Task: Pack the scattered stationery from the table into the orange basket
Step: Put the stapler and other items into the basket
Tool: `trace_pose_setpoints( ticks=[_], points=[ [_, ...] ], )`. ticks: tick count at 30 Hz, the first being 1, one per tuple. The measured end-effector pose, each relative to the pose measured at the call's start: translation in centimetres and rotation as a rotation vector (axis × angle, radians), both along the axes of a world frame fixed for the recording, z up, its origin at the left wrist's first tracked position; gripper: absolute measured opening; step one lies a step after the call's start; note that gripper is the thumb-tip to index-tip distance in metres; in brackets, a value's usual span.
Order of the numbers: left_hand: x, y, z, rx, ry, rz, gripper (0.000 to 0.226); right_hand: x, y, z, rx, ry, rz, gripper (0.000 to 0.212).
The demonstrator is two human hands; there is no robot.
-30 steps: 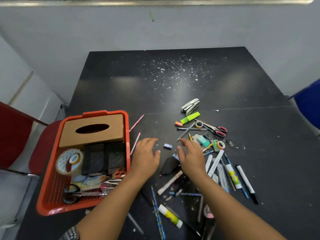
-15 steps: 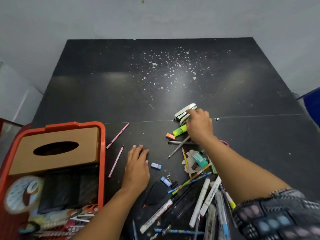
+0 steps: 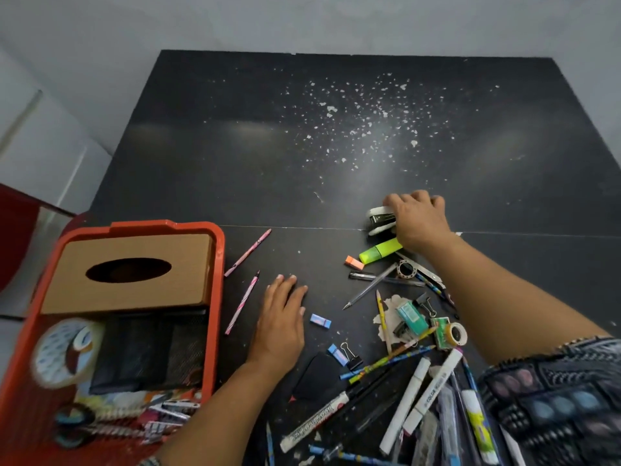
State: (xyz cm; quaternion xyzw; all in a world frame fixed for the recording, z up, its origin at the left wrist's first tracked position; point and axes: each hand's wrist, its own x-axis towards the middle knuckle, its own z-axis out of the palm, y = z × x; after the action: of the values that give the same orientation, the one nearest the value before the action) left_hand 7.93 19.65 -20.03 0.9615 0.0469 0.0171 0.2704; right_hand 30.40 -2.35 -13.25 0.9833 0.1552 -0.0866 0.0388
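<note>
The orange basket [image 3: 217, 297] stands at the table's left front, holding a brown tissue box [image 3: 134, 274], a black mesh holder, a tape roll and scissors. My right hand [image 3: 418, 222] reaches far forward and grips a white-and-black stapler [image 3: 378, 220]. Just below it lie a green highlighter [image 3: 379, 250] and a small orange eraser [image 3: 354, 262]. My left hand [image 3: 280, 326] rests flat on the table, fingers straight, between two pink striped pencils [image 3: 243, 304] and a small blue eraser [image 3: 320, 321]. Markers, pens, pencils, clips and a tape dispenser [image 3: 448, 334] are heaped under my right forearm.
The black table [image 3: 302, 146] stretches far ahead, with white flecks scattered across its middle. A seam crosses it at the stapler's level. A red chair [image 3: 16, 237] stands left of the basket, and grey walls surround the table.
My right hand has gone from the pile forward to the stapler and closed on it. My left hand has stayed flat on the table. The view has shifted forward and right.
</note>
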Motion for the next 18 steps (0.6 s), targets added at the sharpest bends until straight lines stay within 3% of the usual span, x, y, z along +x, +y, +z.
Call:
trace_pose_setpoints(
  ticks=[8,13,18],
  points=[
    [-0.4,0.4,3.2,-0.159,0.028,0.024,0.037,-5.9,1.8,2.0,0.322,-0.033,-0.178,0.040],
    [-3.6,1.0,7.4,-0.216,-0.137,0.033,0.025,-12.8,4.6,3.7,0.553,-0.018,-0.215,0.051],
    [-8.2,3.6,10.6,-0.246,-0.259,0.008,0.016,-19.3,8.0,4.5,0.777,-0.009,-0.152,0.049]
  ],
)
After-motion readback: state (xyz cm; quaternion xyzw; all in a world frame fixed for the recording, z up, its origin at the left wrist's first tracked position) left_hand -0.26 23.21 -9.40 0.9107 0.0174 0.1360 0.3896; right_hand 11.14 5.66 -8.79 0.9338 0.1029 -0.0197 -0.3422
